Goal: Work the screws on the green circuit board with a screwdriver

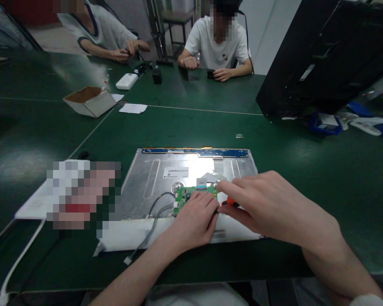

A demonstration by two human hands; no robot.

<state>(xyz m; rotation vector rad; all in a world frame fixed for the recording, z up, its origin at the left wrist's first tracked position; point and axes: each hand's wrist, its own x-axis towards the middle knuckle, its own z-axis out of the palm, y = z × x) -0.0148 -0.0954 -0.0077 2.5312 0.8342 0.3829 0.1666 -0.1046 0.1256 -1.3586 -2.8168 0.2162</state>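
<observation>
A silver display panel (135, 187) lies back-up on the green table before me, with a blue circuit strip (172, 153) along its far edge. Near its front side sits a green circuit board (187, 194), joined to grey and black cables (158, 219) and a flat ribbon cable (201, 182). My left hand (196, 221) rests over this board, fingers together and curled onto its right part, hiding much of it. Just right of it, my right hand (258, 204) is closed around an orange-and-black screwdriver (231, 202); its shaft and tip are hidden.
A large black panel (306, 59) stands tilted at the right, beside a blue tray (325, 123). An open carton (94, 104), paper (133, 108) and a white box (127, 81) lie farther back. Two people sit across the table. A white cable (22, 259) runs at left.
</observation>
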